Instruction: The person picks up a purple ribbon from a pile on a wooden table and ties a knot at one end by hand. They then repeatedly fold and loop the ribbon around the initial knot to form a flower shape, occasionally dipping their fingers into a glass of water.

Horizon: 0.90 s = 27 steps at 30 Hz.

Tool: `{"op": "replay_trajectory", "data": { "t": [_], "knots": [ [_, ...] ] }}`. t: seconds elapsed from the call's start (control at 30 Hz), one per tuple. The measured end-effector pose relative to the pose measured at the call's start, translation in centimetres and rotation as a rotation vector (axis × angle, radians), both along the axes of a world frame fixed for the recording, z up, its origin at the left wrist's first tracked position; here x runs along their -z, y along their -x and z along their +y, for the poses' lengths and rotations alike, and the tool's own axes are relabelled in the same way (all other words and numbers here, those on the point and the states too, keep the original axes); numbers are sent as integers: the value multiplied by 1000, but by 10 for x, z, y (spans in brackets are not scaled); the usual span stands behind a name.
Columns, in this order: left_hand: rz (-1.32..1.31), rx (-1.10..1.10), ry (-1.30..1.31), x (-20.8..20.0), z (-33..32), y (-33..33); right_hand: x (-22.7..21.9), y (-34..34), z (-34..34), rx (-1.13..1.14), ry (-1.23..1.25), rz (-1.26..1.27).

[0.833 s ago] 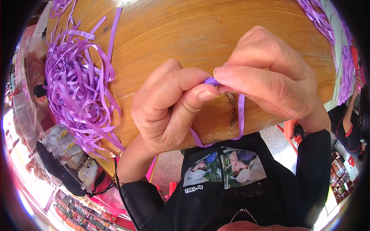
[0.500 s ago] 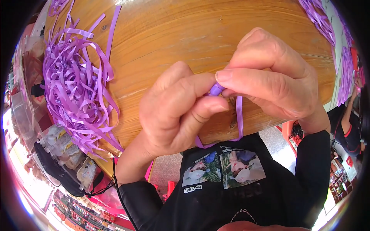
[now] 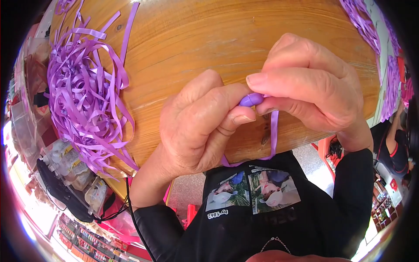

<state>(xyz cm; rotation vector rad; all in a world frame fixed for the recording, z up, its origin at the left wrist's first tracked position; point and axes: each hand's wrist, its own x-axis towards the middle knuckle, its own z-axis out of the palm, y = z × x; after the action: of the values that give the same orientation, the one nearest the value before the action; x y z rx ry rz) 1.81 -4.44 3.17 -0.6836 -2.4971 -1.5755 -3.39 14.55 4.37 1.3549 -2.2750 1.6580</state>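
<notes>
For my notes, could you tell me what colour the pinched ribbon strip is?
Purple ribbon strip, clearest in the head view.

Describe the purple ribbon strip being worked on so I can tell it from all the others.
Start at the round wooden table, then find the near edge where the left hand and right hand meet. Pinched between their fingertips is a single narrow purple ribbon strip, its tail looping down below the table edge. Unlike the tangled purple ribbon pile on the left, it is alone and held.

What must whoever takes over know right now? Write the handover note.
Left hand: thumb and forefinger pinch the small folded end of a purple ribbon strip.
Right hand: pinches the same end from the other side.
Done: one end folded small.
Left: its loose tail hangs unfolded past the wooden table edge.
A pile of purple strips lies on the table's left.
</notes>
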Motion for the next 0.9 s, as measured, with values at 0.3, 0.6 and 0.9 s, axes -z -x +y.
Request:
{"op": "replay_trajectory", "data": {
  "t": [0.3, 0.6, 0.9],
  "knots": [
    [-52, 21, 4, -5, 1, -1, -1, 2, 3, -58, -3, -33],
    [-175, 147, -264, 1, 0, -2, -3, -2, 3, -113, 50, -153],
    [-345, 343, -538, -1, 2, -3, -1, -6, 2, -189, 163, -182]
  ]
}}
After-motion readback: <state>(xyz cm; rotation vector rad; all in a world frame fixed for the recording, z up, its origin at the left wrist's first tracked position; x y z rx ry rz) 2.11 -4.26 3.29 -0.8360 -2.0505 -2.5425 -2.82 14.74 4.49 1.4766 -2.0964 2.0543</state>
